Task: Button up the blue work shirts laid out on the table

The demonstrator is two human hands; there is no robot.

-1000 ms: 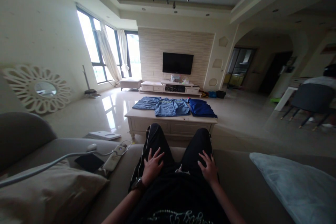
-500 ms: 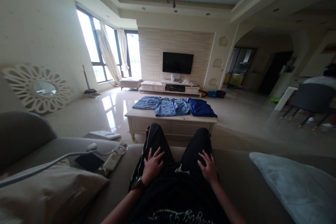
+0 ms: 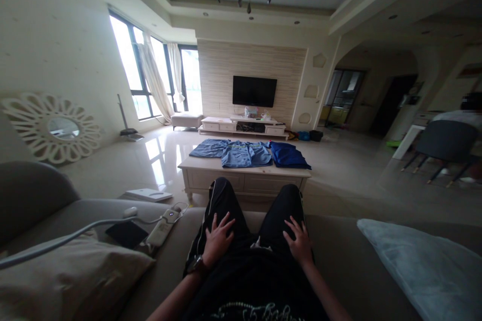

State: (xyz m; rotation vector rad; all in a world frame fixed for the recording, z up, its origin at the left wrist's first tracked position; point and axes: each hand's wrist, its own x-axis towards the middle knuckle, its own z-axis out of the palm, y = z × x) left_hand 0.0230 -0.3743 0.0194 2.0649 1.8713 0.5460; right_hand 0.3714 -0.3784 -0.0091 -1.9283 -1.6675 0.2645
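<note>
My left hand (image 3: 218,236) lies open on my left thigh, fingers spread, with a watch (image 3: 196,264) on its wrist. On the other thigh of my black trousers (image 3: 276,215) rests my right hand (image 3: 298,239), its fingers apart too. Neither hand holds anything. Beyond my knees stands a white coffee table (image 3: 211,164). Light blue garments (image 3: 246,154) are spread flat over its top, with another light blue piece (image 3: 211,147) at the left. Dark blue cloth (image 3: 289,155) lies at the right and overhangs the table's corner slightly.
I sit on a grey sofa. A power strip (image 3: 162,228), cables and a dark flat item (image 3: 127,234) are at my left, near a beige cushion (image 3: 75,276). A pale cushion (image 3: 417,261) lies at my right. Far right, a person sits on a chair (image 3: 446,140).
</note>
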